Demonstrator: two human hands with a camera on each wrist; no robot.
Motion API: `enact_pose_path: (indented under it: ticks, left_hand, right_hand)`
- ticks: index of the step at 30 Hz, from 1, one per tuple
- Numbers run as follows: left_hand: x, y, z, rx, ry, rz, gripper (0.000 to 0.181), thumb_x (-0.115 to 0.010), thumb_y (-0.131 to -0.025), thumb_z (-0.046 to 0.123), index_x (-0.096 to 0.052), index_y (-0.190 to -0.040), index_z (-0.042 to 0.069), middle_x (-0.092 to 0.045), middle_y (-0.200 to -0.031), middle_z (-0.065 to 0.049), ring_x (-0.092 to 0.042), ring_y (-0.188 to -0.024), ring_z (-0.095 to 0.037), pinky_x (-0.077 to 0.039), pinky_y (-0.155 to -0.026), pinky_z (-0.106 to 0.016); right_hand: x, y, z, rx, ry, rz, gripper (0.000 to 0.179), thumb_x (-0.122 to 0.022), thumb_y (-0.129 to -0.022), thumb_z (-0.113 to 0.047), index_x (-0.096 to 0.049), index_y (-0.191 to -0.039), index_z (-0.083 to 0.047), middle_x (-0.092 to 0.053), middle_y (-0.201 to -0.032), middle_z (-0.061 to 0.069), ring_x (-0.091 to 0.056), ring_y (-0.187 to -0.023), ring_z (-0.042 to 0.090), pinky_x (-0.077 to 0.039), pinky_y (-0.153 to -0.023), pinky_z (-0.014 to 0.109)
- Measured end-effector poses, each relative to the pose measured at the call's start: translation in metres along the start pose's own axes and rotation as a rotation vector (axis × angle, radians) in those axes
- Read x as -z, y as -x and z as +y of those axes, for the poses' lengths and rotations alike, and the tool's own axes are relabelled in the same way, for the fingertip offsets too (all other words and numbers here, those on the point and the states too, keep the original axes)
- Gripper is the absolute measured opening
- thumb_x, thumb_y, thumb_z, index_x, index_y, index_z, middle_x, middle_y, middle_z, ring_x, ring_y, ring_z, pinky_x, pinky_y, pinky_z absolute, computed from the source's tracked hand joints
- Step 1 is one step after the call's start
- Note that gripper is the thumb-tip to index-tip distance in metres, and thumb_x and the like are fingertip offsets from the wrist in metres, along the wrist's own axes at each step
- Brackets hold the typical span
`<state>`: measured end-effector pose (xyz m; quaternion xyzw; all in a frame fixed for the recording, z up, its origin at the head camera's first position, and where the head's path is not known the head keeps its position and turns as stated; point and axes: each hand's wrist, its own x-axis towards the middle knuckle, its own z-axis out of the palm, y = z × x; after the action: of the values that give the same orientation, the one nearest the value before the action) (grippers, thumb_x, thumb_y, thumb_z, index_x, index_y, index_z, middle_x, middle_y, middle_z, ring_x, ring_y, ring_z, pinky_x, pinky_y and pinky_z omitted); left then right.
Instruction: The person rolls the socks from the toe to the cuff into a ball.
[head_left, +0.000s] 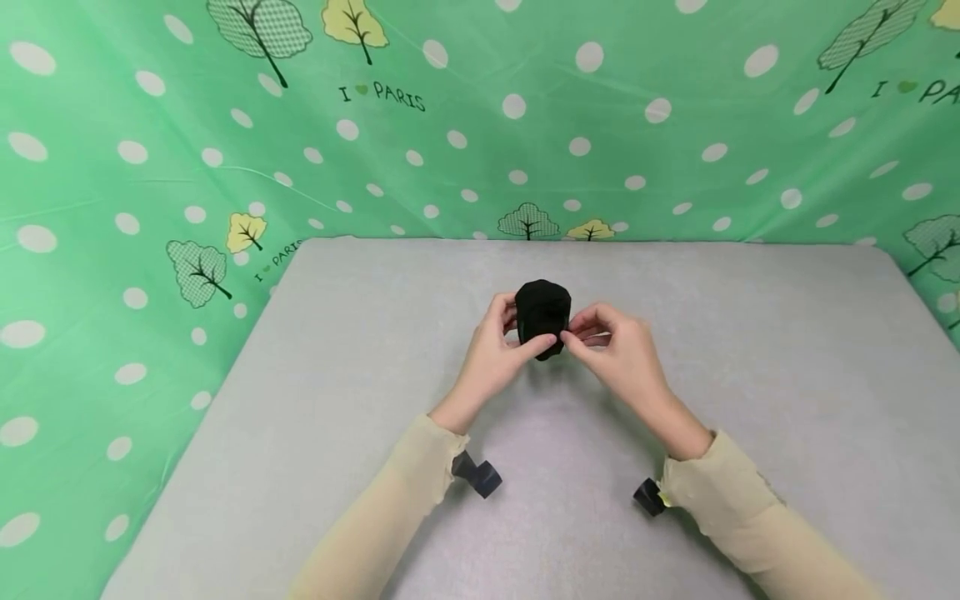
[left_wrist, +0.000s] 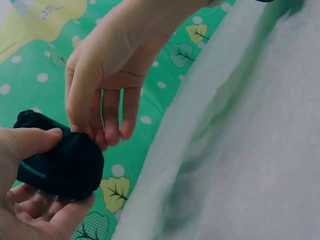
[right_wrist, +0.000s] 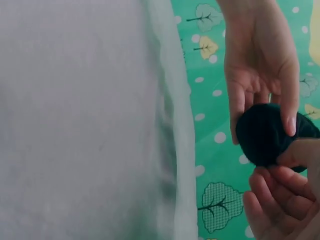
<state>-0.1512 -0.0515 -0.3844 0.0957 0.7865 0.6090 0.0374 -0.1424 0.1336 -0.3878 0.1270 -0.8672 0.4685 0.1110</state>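
A small rounded bundle of soft black cloth (head_left: 542, 310) is held up between both hands above the far half of the table. My left hand (head_left: 489, 354) grips its left side, thumb on the near face and fingers behind. With thumb and fingertips, my right hand (head_left: 628, 350) pinches the bundle's lower right edge. In the left wrist view, a short teal line of stitching (left_wrist: 32, 169) marks the black cloth (left_wrist: 75, 162). The right wrist view shows the bundle's rounded end (right_wrist: 262, 132) between the hands. Whether it is a rolled sock or another folded cloth, I cannot tell.
Beneath the hands stretches a pale grey table (head_left: 360, 350). Green cloth with white dots and printed trees (head_left: 420, 167) hangs behind it and at the left. Dark wrist-worn pieces (head_left: 486, 479) stick out from both beige sleeves (head_left: 401, 483).
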Motion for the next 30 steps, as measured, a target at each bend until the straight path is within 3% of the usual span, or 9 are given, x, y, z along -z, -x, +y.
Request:
enact_pose_path:
  ticks: [5,11,17,21,26,30]
  left_hand:
    - [0.000,0.000,0.001,-0.007,-0.026,0.046,0.057,-0.077,-0.088,0.015,-0.047,-0.135,0.005,-0.065,-0.130,-0.015,-0.062,-0.111,-0.029,-0.055,-0.091,-0.039]
    - [0.001,-0.003,-0.003,-0.011,-0.096,0.114,0.053,-0.078,-0.086,0.018,-0.052,-0.131,0.007,-0.069,-0.125,-0.012,-0.066,-0.105,-0.029,-0.055,-0.088,-0.039]
    - [0.002,-0.005,-0.004,-0.029,-0.137,0.134,0.051,-0.078,-0.085,0.017,-0.054,-0.129,0.007,-0.070,-0.122,-0.013,-0.066,-0.103,-0.029,-0.055,-0.086,-0.039]
    - [0.002,-0.005,-0.003,-0.030,-0.138,0.115,0.049,-0.076,-0.086,0.015,-0.054,-0.129,0.005,-0.069,-0.122,-0.015,-0.065,-0.104,-0.029,-0.056,-0.085,-0.037]
    - [0.002,-0.002,0.001,-0.018,-0.083,-0.009,0.064,-0.077,-0.088,0.016,-0.043,-0.141,0.006,-0.059,-0.134,-0.016,-0.061,-0.113,-0.030,-0.058,-0.090,-0.038]
    - [0.002,0.000,0.003,-0.012,-0.090,-0.049,0.076,-0.080,-0.084,0.014,-0.036,-0.146,0.007,-0.056,-0.138,-0.017,-0.061,-0.114,-0.031,-0.057,-0.093,-0.039]
  right_hand:
    - [0.000,0.002,-0.002,0.115,0.112,-0.021,0.005,-0.067,-0.088,-0.003,-0.067,-0.084,-0.004,-0.072,-0.080,0.009,-0.071,-0.076,0.022,-0.061,-0.073,0.041]
    - [-0.003,0.006,0.000,0.261,0.053,-0.033,0.011,-0.066,-0.084,0.004,-0.064,-0.082,-0.007,-0.069,-0.077,0.003,-0.070,-0.074,0.019,-0.059,-0.071,0.038]
    - [-0.007,0.011,0.000,0.336,-0.024,-0.052,0.014,-0.066,-0.082,0.006,-0.063,-0.081,-0.007,-0.068,-0.075,0.000,-0.068,-0.073,0.016,-0.058,-0.069,0.037]
    - [-0.008,0.014,0.000,0.282,-0.055,-0.058,0.012,-0.065,-0.084,0.005,-0.063,-0.083,-0.007,-0.068,-0.076,0.001,-0.068,-0.075,0.016,-0.057,-0.071,0.033]
    - [-0.007,0.014,0.002,0.115,-0.087,0.003,0.009,-0.063,-0.088,0.003,-0.063,-0.086,-0.005,-0.066,-0.080,0.003,-0.066,-0.078,0.017,-0.054,-0.074,0.018]
    - [-0.005,0.013,0.003,0.089,-0.099,0.014,0.007,-0.063,-0.089,0.003,-0.063,-0.087,-0.003,-0.066,-0.081,0.003,-0.067,-0.079,0.017,-0.053,-0.076,0.013]
